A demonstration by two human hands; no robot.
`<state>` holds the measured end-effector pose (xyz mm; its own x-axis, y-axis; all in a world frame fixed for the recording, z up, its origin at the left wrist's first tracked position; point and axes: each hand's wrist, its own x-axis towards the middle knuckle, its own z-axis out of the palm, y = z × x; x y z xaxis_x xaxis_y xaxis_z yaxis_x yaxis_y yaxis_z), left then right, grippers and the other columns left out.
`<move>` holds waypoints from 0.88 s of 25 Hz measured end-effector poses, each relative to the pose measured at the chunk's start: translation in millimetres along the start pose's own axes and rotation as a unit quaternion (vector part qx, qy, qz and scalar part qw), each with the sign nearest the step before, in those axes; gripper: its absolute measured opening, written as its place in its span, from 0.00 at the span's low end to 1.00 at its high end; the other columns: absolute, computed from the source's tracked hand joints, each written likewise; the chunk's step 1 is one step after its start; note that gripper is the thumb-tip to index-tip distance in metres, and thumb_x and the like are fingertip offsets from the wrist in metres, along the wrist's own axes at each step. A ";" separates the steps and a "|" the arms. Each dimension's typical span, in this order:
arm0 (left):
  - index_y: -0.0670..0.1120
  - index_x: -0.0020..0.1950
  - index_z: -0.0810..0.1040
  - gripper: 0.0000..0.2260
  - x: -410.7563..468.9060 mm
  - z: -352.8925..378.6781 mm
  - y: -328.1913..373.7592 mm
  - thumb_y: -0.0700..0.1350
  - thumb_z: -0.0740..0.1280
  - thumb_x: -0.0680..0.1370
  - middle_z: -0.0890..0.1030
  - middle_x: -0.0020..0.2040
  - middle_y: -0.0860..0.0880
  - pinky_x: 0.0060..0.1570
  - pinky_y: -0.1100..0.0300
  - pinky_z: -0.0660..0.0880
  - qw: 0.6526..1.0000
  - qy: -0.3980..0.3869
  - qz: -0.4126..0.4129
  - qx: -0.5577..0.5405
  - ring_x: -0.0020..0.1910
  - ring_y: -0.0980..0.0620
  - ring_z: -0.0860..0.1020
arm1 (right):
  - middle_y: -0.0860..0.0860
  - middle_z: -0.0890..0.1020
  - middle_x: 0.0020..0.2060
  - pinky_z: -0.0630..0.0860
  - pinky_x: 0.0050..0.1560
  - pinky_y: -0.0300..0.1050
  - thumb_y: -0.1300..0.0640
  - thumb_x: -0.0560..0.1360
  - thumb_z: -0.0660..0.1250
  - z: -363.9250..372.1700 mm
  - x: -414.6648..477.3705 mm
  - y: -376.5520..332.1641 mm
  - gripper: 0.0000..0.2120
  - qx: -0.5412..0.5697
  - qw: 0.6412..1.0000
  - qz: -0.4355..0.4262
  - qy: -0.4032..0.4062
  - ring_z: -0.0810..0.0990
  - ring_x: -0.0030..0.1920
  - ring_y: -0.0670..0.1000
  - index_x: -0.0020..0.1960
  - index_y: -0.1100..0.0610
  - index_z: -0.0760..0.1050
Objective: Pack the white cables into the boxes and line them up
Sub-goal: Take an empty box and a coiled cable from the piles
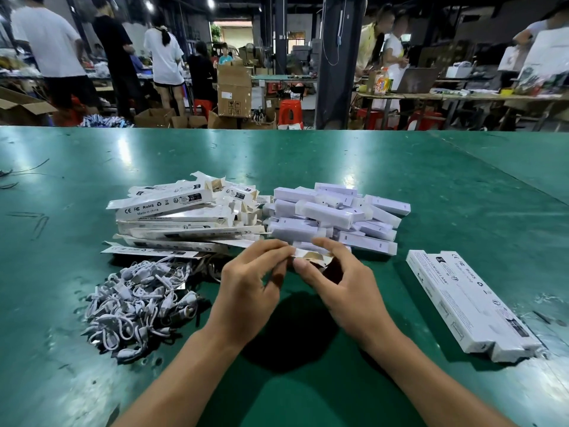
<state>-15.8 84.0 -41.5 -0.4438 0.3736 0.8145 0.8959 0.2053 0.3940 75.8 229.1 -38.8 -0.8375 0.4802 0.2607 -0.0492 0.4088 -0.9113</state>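
White cables [138, 303] lie heaped on the counter [400, 180], apart from both hands. They seem light and limp, so take one at its coiled middle. Left hand [249, 288] and right hand [341, 282] pinch one box [311, 257] between them.

Both bare forearms reach forward from the lower edge and come together in the middle. The left hand [250, 291] is palm down, fingers curled, and its fingertips pinch 1 end of a small box [314, 258]. The right hand [349, 292] grips the same box, thumb underneath, index finger arched above.
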 end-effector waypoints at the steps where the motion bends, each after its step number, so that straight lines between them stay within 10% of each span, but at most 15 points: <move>1: 0.38 0.54 0.85 0.13 -1.5 1.2 2.8 0.27 0.74 0.72 0.84 0.53 0.45 0.58 0.65 0.77 1.000 -0.009 0.000 -0.006 0.52 0.54 0.82 | 0.42 0.85 0.45 0.77 0.47 0.32 0.34 0.69 0.75 1.0 -0.2 0.2 0.23 0.028 1.000 0.012 -0.003 0.83 0.45 0.40 0.58 0.44 0.79; 6: 0.40 0.62 0.82 0.19 -1.8 1.8 12.9 0.29 0.73 0.73 0.79 0.60 0.44 0.59 0.62 0.76 1.000 0.004 -0.016 0.000 0.56 0.54 0.80 | 0.52 0.84 0.39 0.77 0.37 0.40 0.46 0.65 0.79 -8.7 10.5 -10.1 0.23 0.296 0.953 0.046 0.043 0.78 0.33 0.49 0.54 0.56 0.80; 13: 0.46 0.55 0.81 0.11 0.9 -1.9 25.3 0.51 0.70 0.77 0.82 0.45 0.54 0.44 0.59 0.79 0.985 0.022 -0.155 -0.075 0.41 0.57 0.81 | 0.55 0.85 0.46 0.75 0.33 0.38 0.45 0.67 0.76 -15.9 16.1 -9.6 0.20 0.457 0.880 0.128 -0.019 0.76 0.32 0.47 0.53 0.56 0.80; 22: 0.43 0.51 0.84 0.19 9.7 -1.5 20.1 0.55 0.76 0.69 0.85 0.52 0.39 0.64 0.38 0.75 0.768 -0.001 -0.466 -0.439 0.56 0.37 0.83 | 0.49 0.85 0.44 0.78 0.42 0.39 0.49 0.69 0.77 -0.6 2.5 -4.5 0.20 0.247 0.961 0.084 -0.091 0.80 0.38 0.47 0.58 0.53 0.80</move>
<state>-2.1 90.4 -25.0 -0.8999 0.4361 0.0035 -0.1441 -0.3050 0.9414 74.2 228.9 -33.9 -0.9356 0.3445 0.0776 -0.1197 -0.1026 -0.9875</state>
